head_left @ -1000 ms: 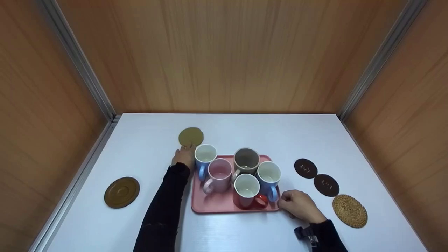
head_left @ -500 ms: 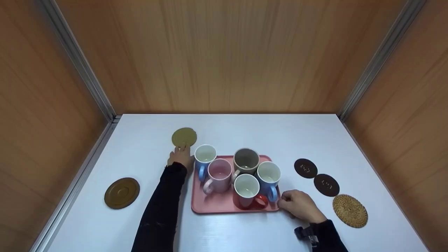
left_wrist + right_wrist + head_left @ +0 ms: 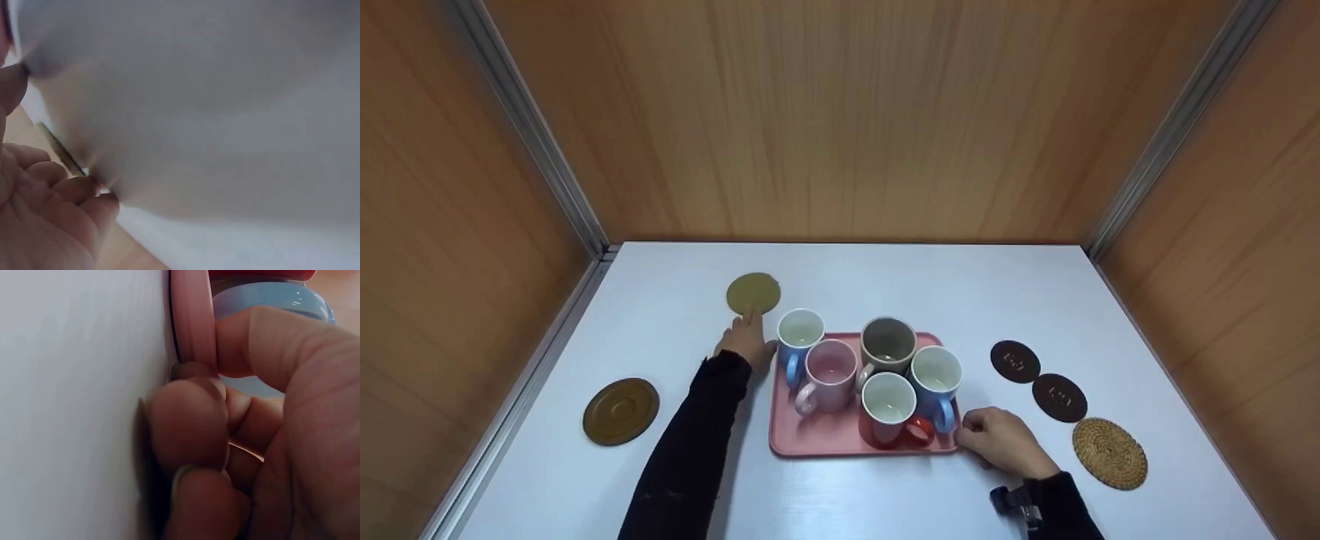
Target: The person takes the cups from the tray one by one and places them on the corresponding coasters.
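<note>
My left hand lies flat on the white table beyond the tray's left side, its extended fingertips on the near edge of a round olive-green coaster. The left wrist view shows those fingers next to the coaster's thin edge. At the tray's front right corner my right hand pinches the rim of the pink tray; up close, thumb and fingers close on that rim. Standing upright on the tray are a blue mug, a pink mug, a grey mug, another blue mug and a red mug.
A brown round coaster lies at the table's left. To the right, two dark coasters and a woven coaster form a slanting row. Wooden panels enclose the back and sides.
The olive-green coaster has slid left under my left fingertips, and the left hand and forearm have shifted left with it. My right hand has stayed at the tray's corner; the mugs have not moved.
</note>
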A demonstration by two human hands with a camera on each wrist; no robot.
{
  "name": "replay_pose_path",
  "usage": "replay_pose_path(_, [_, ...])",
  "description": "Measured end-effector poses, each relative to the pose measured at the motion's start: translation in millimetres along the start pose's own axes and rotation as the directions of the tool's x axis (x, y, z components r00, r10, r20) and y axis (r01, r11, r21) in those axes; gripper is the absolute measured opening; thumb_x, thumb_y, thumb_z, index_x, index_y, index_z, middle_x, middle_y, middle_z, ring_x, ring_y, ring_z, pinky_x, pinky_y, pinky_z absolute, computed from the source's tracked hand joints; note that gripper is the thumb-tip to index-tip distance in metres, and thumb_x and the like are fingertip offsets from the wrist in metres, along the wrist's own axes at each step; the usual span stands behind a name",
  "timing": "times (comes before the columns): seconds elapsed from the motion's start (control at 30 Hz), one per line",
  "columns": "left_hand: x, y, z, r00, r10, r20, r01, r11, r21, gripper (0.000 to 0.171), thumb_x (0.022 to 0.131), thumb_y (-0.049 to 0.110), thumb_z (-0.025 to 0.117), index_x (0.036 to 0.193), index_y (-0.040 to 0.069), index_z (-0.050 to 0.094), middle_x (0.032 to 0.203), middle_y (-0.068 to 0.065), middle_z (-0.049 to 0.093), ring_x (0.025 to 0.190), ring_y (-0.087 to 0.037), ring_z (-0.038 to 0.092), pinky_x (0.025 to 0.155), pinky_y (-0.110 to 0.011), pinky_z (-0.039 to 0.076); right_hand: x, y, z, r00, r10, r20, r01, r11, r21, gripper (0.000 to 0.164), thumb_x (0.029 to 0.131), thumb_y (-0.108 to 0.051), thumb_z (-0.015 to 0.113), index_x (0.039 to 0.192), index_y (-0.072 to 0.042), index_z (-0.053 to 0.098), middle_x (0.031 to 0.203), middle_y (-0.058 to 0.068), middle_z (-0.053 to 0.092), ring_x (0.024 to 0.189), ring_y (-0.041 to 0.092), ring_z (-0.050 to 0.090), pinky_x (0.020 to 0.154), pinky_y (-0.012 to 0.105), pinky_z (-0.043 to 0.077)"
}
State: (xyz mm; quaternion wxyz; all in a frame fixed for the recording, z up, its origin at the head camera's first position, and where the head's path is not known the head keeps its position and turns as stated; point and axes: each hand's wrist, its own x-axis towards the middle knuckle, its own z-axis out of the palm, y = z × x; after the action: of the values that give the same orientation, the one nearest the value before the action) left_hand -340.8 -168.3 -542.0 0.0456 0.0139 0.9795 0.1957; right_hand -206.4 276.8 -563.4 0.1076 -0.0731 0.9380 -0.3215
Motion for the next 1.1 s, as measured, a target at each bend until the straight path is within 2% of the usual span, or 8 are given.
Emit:
replay_pose_path(0.13, [-24.3, 2.6, -14.2, 0.996, 0.012, 0.087, -0.015, 0.999, 0.041, 0.078, 0.105, 0.030, 0.066, 0.162, -0.011, 0.031, 0.165, -0.036, 0.037, 0.149, -0.056, 0.042, 0.123, -0.063, 0.036, 0.3, 0.1, 0.2, 1.000, 0.003, 0.001, -0.003, 1.000, 0.009, 0.027, 0.092, -0.028, 0.070, 0.068, -0.021, 0.060, 0.056, -0.008, 0.057, 0.048, 0.011, 0.056, 0.052, 0.028, 0.042])
replay_pose_path(0.23, [-51.9, -7.2, -24.4, 0.993, 0.031, 0.111, -0.038, 0.997, 0.062, 0.073, 0.107, 0.033, 0.063, 0.158, -0.013, 0.038, 0.164, -0.036, 0.039, 0.153, -0.054, 0.038, 0.127, -0.062, 0.031, 1.3, -1.7, 1.0, 1.000, 0.009, 0.006, -0.009, 1.000, 0.022, 0.027, 0.092, -0.028, 0.070, 0.068, -0.020, 0.060, 0.056, -0.008, 0.057, 0.048, 0.011, 0.055, 0.051, 0.028, 0.041])
replay_pose_path(0.33, [-87.7, -24.0, -34.8, 0.995, 0.029, 0.091, -0.034, 0.998, 0.053, 0.072, 0.107, 0.035, 0.063, 0.156, -0.014, 0.041, 0.162, -0.037, 0.041, 0.152, -0.056, 0.037, 0.126, -0.064, 0.031, 1.7, -3.7, 1.2, 1.000, 0.003, 0.009, -0.003, 1.000, 0.025, 0.027, 0.091, -0.027, 0.070, 0.067, -0.020, 0.060, 0.055, -0.008, 0.057, 0.048, 0.011, 0.055, 0.051, 0.028, 0.041])
replay_pose_path(0.5, [-150.9, -57.6, -45.1, 0.997, -0.060, 0.051, 0.059, 0.998, 0.027, 0.077, 0.106, 0.037, 0.064, 0.155, -0.017, 0.039, 0.161, -0.040, 0.038, 0.151, -0.060, 0.034, 0.122, -0.069, 0.033, 0.2, -3.3, -0.1, 1.000, -0.018, 0.008, 0.018, 1.000, 0.009, 0.026, 0.091, -0.028, 0.070, 0.068, -0.020, 0.061, 0.055, -0.008, 0.056, 0.049, 0.010, 0.054, 0.053, 0.028, 0.040])
replay_pose_path(0.63, [-181.2, -75.6, -41.7, 0.993, -0.111, 0.043, 0.109, 0.994, 0.031, 0.079, 0.106, 0.039, 0.064, 0.153, -0.019, 0.039, 0.161, -0.041, 0.035, 0.149, -0.064, 0.032, 0.118, -0.073, 0.034, -1.2, -1.2, -1.6, 1.000, 0.000, 0.003, 0.000, 1.000, 0.022, 0.026, 0.092, -0.028, 0.071, 0.068, -0.020, 0.061, 0.054, -0.007, 0.056, 0.048, 0.011, 0.054, 0.052, 0.027, 0.040])
replay_pose_path(0.7, [-191.1, -80.8, -37.4, 0.991, -0.127, 0.049, 0.126, 0.992, 0.025, 0.080, 0.105, 0.039, 0.065, 0.153, -0.019, 0.040, 0.162, -0.041, 0.034, 0.150, -0.065, 0.030, 0.118, -0.074, 0.033, -1.4, -1.2, -1.1, 1.000, 0.004, 0.005, -0.004, 1.000, 0.026, 0.027, 0.092, -0.027, 0.071, 0.068, -0.020, 0.061, 0.053, -0.007, 0.056, 0.047, 0.012, 0.054, 0.051, 0.028, 0.040])
replay_pose_path(0.83, [-195.5, -81.1, -29.8, 0.988, -0.145, 0.054, 0.144, 0.989, 0.023, 0.081, 0.103, 0.040, 0.068, 0.151, -0.020, 0.042, 0.162, -0.042, 0.032, 0.151, -0.065, 0.026, 0.118, -0.075, 0.032, -1.2, 1.3, -0.2, 1.000, -0.006, 0.005, 0.006, 0.999, 0.034, 0.026, 0.092, -0.027, 0.071, 0.069, -0.020, 0.062, 0.054, -0.007, 0.056, 0.048, 0.012, 0.054, 0.052, 0.028, 0.041])
replay_pose_path(1.1, [-201.4, -69.1, -24.0, 0.971, -0.215, 0.108, 0.215, 0.977, 0.013, 0.083, 0.102, 0.047, 0.068, 0.146, -0.021, 0.047, 0.159, -0.044, 0.036, 0.151, -0.062, 0.028, 0.119, -0.072, 0.033, -1.1, -0.6, -1.8, 1.000, -0.009, 0.015, 0.009, 0.999, 0.044, 0.025, 0.091, -0.027, 0.071, 0.070, -0.019, 0.063, 0.054, -0.007, 0.056, 0.048, 0.012, 0.055, 0.052, 0.028, 0.041])
